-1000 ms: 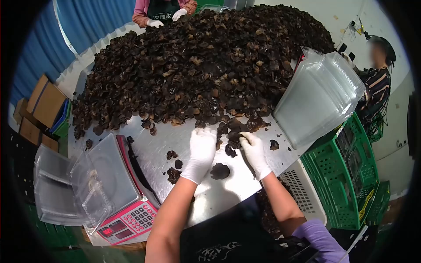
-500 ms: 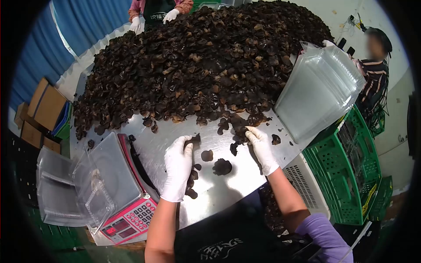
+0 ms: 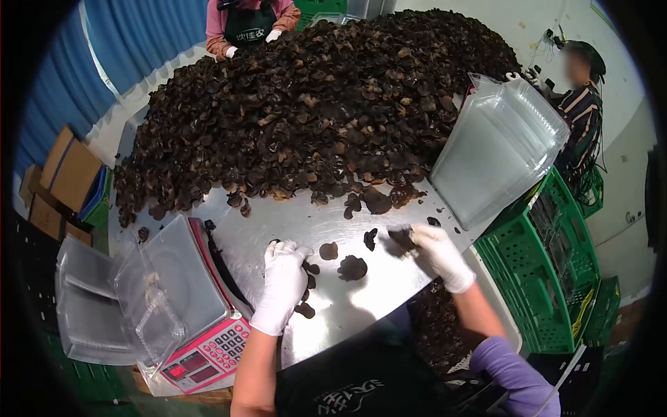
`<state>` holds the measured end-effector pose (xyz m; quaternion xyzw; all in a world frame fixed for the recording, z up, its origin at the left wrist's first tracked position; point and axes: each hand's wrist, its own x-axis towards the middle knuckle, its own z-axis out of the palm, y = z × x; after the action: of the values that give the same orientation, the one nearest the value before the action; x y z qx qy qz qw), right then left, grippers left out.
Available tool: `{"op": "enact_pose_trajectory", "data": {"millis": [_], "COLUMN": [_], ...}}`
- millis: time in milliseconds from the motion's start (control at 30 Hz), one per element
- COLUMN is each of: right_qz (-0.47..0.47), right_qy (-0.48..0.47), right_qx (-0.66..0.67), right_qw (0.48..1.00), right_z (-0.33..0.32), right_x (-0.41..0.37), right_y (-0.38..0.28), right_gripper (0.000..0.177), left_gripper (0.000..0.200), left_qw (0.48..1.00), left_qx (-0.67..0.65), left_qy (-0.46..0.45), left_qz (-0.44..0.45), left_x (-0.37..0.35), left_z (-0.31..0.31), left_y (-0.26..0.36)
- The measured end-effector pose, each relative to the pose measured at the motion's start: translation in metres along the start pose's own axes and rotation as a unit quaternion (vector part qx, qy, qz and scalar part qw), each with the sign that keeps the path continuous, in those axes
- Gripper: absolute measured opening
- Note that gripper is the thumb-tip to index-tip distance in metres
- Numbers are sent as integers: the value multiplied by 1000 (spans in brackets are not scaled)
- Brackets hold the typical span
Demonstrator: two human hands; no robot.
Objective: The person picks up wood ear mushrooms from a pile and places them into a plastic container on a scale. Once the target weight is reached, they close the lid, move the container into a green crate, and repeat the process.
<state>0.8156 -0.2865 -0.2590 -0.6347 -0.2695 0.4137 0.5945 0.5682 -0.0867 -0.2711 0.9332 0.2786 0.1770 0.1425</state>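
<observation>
My right hand (image 3: 442,256), in a white glove, pinches a dark wood ear mushroom (image 3: 401,238) above the metal table's right part. My left hand (image 3: 283,283), also gloved, is curled low over the table beside the scale. A dark bit shows at its fingertips, but what lies inside the fingers is hidden. Small wood ears (image 3: 306,310) lie along its right side. Between my hands rest a round wood ear (image 3: 328,251), a larger ruffled one (image 3: 353,268) and a narrow one (image 3: 370,239).
A large wood ear heap (image 3: 299,118) covers the table's far side. A pink scale (image 3: 208,354) with a clear tray (image 3: 177,278) stands left. Stacked clear containers (image 3: 493,153) and green crates (image 3: 542,264) stand right. Two people are beyond the table.
My right hand has drawn back from the heap's edge toward me and right, carrying a wood ear. My left hand has moved down and its fingers have curled in; the piece it held is no longer clearly visible.
</observation>
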Motion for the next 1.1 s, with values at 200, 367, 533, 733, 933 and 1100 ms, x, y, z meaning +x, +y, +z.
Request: {"op": "enact_pose_trajectory", "data": {"millis": [200,367,533,733,933,1100], "right_qz": [58,-74,-256,-214,-60,-144], "right_qy": [-271,-42,-2,-112,-117,-39], "right_qx": [-549,-506,-512,-382,-238,-267], "right_qw": [789,858,820,892,962,952], "right_z": [-75,-20,36,13,4,39], "right_x": [-79,-42,14,58,57,33], "right_y": [-47,-46,-2,17,17,42], "right_gripper": [32,33,57,21,15,32], "left_gripper": [24,25,22,9,25,20], "left_qw": [994,996,995,971,969,984], "left_qx": [-94,69,85,-115,-77,-10], "left_qy": [59,-18,-7,-180,-200,174], "left_qz": [-21,-45,-49,-105,124,35], "left_x": [33,95,91,38,25,119], "left_z": [5,62,52,2,45,73], "left_y": [18,52,45,96,125,59]}}
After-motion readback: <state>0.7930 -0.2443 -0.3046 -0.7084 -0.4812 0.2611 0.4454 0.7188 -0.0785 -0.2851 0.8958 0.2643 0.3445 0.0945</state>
